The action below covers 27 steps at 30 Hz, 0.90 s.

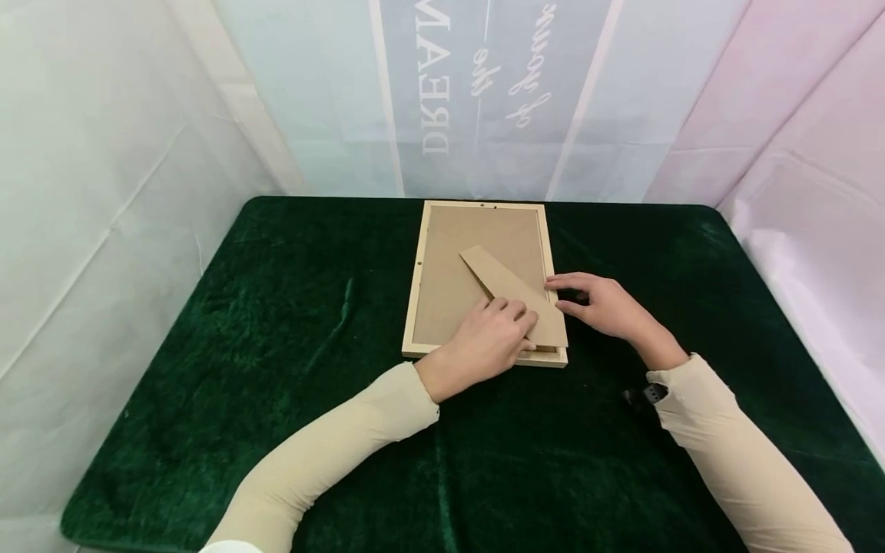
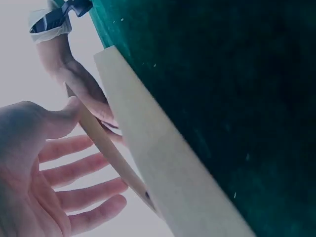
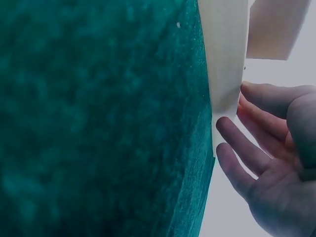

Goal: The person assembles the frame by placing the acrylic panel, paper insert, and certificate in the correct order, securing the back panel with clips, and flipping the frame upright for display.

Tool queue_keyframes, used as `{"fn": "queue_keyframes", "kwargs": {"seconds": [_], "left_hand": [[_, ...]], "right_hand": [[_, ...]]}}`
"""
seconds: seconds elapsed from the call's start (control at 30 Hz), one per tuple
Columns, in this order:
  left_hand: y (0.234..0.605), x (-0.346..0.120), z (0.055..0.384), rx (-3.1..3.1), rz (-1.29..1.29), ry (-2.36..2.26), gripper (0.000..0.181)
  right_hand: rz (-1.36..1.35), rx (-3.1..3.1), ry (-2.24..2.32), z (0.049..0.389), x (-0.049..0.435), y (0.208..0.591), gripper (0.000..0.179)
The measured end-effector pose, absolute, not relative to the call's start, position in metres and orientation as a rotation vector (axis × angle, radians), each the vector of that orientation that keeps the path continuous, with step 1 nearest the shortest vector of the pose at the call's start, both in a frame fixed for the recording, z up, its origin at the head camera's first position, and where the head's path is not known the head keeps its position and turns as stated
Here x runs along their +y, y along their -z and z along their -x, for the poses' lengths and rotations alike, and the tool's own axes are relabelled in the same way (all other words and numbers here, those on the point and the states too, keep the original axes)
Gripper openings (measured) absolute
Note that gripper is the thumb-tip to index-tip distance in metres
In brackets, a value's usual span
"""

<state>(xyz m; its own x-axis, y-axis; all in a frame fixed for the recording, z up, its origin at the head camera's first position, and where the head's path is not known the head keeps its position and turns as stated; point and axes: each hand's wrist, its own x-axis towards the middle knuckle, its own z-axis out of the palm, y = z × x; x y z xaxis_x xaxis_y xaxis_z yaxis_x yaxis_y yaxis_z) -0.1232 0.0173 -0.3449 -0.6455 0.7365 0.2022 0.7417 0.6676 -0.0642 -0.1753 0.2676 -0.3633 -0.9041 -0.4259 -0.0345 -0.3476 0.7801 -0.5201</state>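
A picture frame [image 1: 413,307] with a pale wood border lies back side up, its brown backing board [image 1: 442,238] showing. Slanted across the lower right of the board is a brown easel stand [image 1: 508,284], partly raised. My left hand [image 1: 487,342] holds the stand near its wide lower end; in the left wrist view the thumb and fingers [image 2: 94,197] lie on either side of a thin board edge. At the frame's right side my right hand [image 1: 604,307] touches the border with loosely extended fingers [image 3: 247,148] and thumb.
The frame lies on a table [image 1: 276,307] covered in dark green velvet, near its far edge. Behind hangs a pale backdrop [image 1: 332,100] with mirrored lettering, and white cloth [image 1: 90,192] hangs at the left. A dark wrist device [image 1: 653,393] sits at the right cuff.
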Motion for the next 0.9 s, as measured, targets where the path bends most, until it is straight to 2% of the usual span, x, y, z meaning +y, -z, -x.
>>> {"fn": "queue_keyframes", "kwargs": {"seconds": [0.2,0.5,0.9], "left_hand": [[0.319,0.010,0.138,-2.670,1.118,0.402,0.038],[0.268,-0.010,0.188,-2.795,0.725,1.110,0.041],[0.262,-0.016,0.196,-2.741,0.690,1.173,0.038]], "right_hand": [[0.544,2.826,0.758,0.178,0.270,0.361,0.040],[0.586,2.789,0.760,0.184,0.280,0.366,0.039],[0.566,2.849,0.766,0.191,0.280,0.366,0.041]]}}
